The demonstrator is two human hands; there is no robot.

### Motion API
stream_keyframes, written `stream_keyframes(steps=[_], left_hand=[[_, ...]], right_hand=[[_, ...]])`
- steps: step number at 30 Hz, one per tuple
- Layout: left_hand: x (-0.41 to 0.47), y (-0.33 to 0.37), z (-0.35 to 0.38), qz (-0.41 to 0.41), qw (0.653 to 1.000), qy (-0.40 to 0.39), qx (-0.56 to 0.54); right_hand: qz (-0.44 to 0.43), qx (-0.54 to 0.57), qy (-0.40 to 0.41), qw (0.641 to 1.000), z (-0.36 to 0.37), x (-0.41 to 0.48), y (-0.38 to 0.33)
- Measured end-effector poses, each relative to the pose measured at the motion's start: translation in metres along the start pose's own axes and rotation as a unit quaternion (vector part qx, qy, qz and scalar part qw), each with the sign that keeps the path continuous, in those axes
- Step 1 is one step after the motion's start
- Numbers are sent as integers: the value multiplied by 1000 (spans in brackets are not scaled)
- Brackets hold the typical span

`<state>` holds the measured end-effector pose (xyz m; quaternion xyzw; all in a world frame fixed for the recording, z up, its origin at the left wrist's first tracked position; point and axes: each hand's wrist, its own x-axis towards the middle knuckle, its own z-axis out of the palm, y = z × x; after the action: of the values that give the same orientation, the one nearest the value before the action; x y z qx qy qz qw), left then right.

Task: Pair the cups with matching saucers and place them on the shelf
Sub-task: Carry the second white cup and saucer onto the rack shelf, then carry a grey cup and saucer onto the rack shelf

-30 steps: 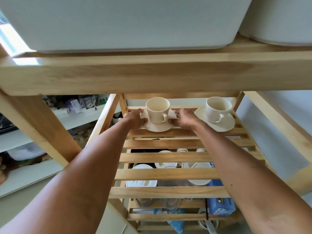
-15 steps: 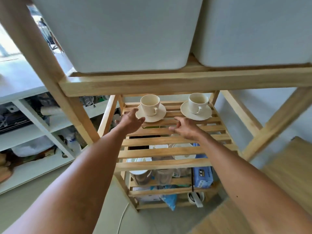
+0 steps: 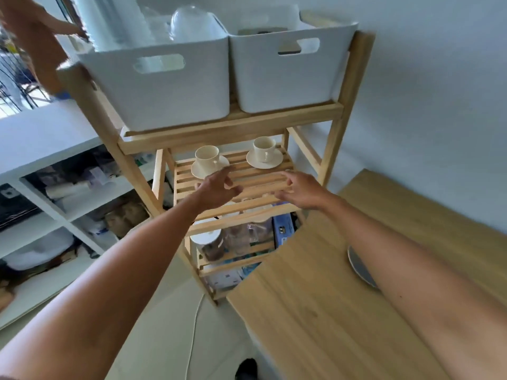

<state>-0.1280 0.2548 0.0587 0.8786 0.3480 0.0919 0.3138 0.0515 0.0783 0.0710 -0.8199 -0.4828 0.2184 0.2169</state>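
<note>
Two cream cups stand on matching saucers on the slatted middle shelf [image 3: 255, 185] of a wooden rack. The left cup [image 3: 206, 158] sits on its saucer [image 3: 222, 165]; the right cup [image 3: 264, 148] sits on its saucer [image 3: 274, 160]. My left hand [image 3: 218, 187] hovers in front of the left saucer, fingers spread, holding nothing. My right hand [image 3: 300, 190] hangs over the shelf's front slats, fingers apart and empty. Both hands are clear of the cups.
Two white bins [image 3: 164, 86] [image 3: 288, 72] fill the rack's top shelf. Lower shelves hold white dishes, jars and a blue box [image 3: 284, 229]. A wooden table [image 3: 315, 311] lies at lower right, a dark round object [image 3: 359, 267] on it. White shelving [image 3: 41, 187] stands left. Another person's arm [image 3: 35, 31] is at top left.
Both hands let go of the left saucer and drew back toward me. The view rose and pulled away, so the rack's top bins and the table came into sight.
</note>
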Motion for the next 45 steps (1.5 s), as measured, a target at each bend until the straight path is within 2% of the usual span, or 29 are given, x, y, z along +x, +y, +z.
stream_keyframes(steps=[4,13,20,25,30,36,45], left_hand=[[-20,43,11,51,998,-22,-1],[-30,134,60,169,981,-90,-19],[-12,183,120,222,956,-189,-19],[-9,194,167,248,938,-243,8],[-10,172,199,226,933,-277,47],[-14,147,221,201,924,-319,70],[-29,150,232,170,938,-303,-5]], right_hand=[[10,14,33,999,-37,-61,9],[118,25,105,987,-85,-157,63],[214,44,140,966,-95,-219,122],[275,77,128,950,-79,-242,156],[314,90,101,940,-53,-234,179],[318,104,77,939,-27,-222,190],[327,159,100,926,-6,-215,199]])
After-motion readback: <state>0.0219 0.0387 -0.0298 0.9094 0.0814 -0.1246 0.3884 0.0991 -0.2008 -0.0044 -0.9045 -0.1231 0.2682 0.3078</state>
